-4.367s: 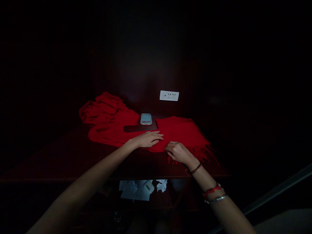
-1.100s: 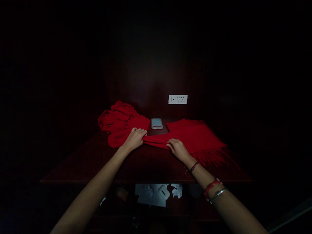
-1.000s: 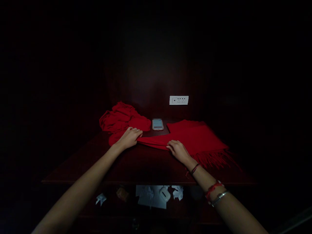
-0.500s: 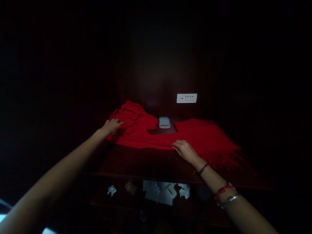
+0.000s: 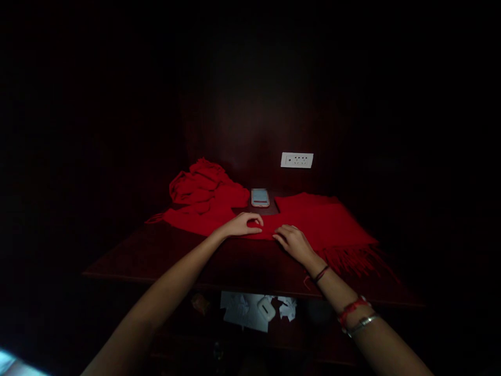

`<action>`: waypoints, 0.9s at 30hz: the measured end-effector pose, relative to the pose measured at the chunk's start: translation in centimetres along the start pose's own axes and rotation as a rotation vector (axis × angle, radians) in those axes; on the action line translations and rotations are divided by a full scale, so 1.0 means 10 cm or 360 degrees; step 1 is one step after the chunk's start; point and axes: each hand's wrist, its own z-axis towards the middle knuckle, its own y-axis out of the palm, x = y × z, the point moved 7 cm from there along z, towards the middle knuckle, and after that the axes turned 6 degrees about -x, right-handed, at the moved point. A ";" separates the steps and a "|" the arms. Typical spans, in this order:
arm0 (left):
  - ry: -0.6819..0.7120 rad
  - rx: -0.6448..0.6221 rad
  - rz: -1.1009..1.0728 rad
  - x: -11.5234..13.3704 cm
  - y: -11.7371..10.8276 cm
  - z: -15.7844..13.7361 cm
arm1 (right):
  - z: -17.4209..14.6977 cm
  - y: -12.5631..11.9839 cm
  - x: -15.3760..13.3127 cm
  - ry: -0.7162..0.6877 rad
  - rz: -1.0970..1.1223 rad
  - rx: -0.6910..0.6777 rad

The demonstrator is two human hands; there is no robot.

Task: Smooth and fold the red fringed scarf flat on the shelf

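A red fringed scarf (image 5: 321,216) lies along the dark wooden shelf, bunched into a heap at the left and flatter at the right, where its fringe hangs toward me. My left hand (image 5: 245,224) is at the scarf's narrow middle, fingers curved and thumb apart, with a gap between them. Just right of it, my right hand (image 5: 293,241) has its fingers bent together on the scarf's front edge; the grip is partly hidden. A phone (image 5: 260,197) with a lit screen lies behind the middle strip.
A white socket plate (image 5: 297,160) is on the dark back wall. Below the shelf's front edge (image 5: 250,290), a lower level holds papers (image 5: 250,316), a white case (image 5: 266,309), crumpled paper (image 5: 287,309) and a small brownish packet (image 5: 200,303). The surroundings are very dark.
My left hand has moved right, from the bunched left part of the scarf to its middle beside my right hand. The right hand stays at the same place on the scarf.
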 end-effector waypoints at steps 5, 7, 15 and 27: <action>0.0035 0.0138 0.0008 -0.02 -0.02 -0.06 | 0.00 -0.01 0.00 0.0002 0.0088 0.0047; 0.0076 0.0138 -0.0030 0.03 -0.01 -0.07 | 0.00 -0.01 0.00 0.0004 0.0117 0.0054; 0.0074 0.0125 0.0184 0.11 -0.04 -0.08 | 0.00 0.00 0.02 0.0034 0.0113 0.0014; 0.0033 -0.0195 0.0831 0.31 -0.03 -0.21 | 0.01 0.01 -0.10 -0.0086 0.0055 -0.0047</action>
